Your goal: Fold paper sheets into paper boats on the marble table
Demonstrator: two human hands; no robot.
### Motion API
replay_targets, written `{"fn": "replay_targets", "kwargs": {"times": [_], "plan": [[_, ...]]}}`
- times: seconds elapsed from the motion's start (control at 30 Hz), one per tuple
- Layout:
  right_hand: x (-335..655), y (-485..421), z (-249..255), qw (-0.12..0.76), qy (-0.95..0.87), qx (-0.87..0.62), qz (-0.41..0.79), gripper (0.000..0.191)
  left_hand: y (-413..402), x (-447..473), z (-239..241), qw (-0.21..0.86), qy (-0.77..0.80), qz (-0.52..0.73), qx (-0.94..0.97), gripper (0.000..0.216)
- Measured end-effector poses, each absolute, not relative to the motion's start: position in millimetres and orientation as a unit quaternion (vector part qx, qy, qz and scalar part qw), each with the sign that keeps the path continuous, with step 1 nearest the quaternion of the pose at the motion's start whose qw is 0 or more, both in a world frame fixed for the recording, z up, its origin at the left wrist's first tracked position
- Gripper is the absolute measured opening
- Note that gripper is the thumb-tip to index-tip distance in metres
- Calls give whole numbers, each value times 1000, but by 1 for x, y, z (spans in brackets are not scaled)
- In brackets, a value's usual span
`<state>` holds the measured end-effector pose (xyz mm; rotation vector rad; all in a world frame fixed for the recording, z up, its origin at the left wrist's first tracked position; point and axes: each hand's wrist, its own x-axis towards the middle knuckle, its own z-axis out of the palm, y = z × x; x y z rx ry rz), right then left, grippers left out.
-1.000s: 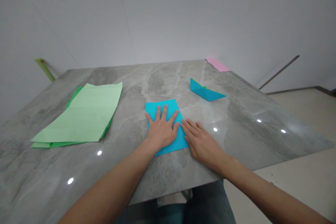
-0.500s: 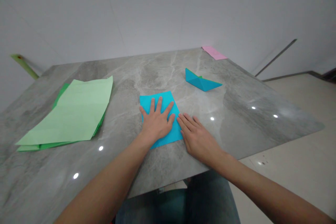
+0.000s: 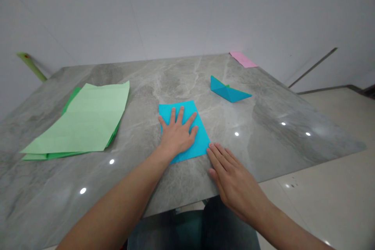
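Note:
A folded blue paper (image 3: 199, 140) lies flat near the front of the grey marble table (image 3: 181, 82). My left hand (image 3: 176, 134) presses down on it with fingers spread flat. My right hand (image 3: 233, 175) rests flat on the table, fingers straight and together, its fingertips touching the paper's near right corner. Farther back to the right sits a finished blue paper boat (image 3: 227, 90).
A stack of light green sheets (image 3: 84, 119) lies on the table's left side. A pink sheet (image 3: 243, 59) sits at the far right corner. A green strip (image 3: 31, 66) leans against the white wall at left. The table's right edge drops to a pale floor (image 3: 336, 187).
My right hand has slid back toward me along the paper's right edge to its near corner. My left hand stays pressed on the paper. The view has shifted slightly.

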<state>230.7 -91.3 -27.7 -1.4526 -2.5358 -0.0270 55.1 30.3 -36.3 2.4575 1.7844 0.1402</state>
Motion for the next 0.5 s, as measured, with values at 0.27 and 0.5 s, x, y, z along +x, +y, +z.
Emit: {"fn": "replay_targets", "kwargs": {"times": [0.27,0.5], "plan": [[234,-104,-32,122,-861,-494,4,46,32,55,-33,78,452,26,888,50],[246,-115,-28,163,-858,-485,40,41,29,53,-33,95,427,21,899,81]]}}
